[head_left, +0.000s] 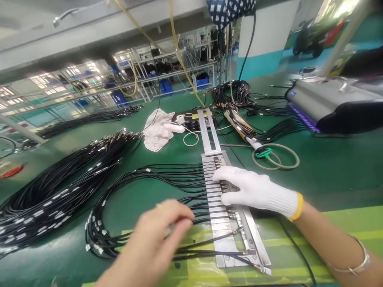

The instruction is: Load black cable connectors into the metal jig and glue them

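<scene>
No legible text, brand, number or sign can be made out anywhere. White tags are seen on the black cables point(98, 235), but nothing can be read on them; too small and blurred. A yellow label strip is carried on the black box point(191, 119) behind the metal fixture; its print is not resolvable. A small blue mark is seen on the grey machine point(326, 99) at right, also unreadable. No markings are seen on the slotted metal fixture point(218, 223).
</scene>
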`<state>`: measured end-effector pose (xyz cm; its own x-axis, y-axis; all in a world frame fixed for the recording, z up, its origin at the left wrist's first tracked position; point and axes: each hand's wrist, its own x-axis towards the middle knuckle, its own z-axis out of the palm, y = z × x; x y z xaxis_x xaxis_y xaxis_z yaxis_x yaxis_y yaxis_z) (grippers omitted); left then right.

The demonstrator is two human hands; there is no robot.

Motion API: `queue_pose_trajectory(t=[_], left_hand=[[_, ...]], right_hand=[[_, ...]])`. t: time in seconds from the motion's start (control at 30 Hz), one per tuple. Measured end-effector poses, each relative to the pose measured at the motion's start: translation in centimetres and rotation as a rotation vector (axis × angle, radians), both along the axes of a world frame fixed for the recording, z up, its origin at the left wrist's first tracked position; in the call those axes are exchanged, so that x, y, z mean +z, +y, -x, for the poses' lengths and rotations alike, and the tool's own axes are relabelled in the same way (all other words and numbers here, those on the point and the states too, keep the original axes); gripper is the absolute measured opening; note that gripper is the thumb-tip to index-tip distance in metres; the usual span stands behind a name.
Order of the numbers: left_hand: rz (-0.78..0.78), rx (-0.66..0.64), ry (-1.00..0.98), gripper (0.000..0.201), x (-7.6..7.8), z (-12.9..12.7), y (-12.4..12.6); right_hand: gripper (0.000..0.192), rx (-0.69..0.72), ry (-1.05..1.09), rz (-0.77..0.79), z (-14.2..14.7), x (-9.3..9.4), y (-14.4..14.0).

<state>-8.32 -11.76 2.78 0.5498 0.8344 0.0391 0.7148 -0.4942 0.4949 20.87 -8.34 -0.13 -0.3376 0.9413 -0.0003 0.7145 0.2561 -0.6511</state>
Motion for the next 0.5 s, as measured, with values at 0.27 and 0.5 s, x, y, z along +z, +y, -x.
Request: queue_pose_trajectory(t=[0.27,0.5], left_hand=[[0.185,-0.110,0.154,0.012,-3.8,-4.0,-1.5],[0.268,-0.020,0.005,0.015,-2.9,-3.9,-1.0]], right_hand=[[0.047,-0.010,-0.040,0.085,0.1,0.5,0.1],[0.047,-0.006,-0.036,0.042,0.3,0.4,0.2]])
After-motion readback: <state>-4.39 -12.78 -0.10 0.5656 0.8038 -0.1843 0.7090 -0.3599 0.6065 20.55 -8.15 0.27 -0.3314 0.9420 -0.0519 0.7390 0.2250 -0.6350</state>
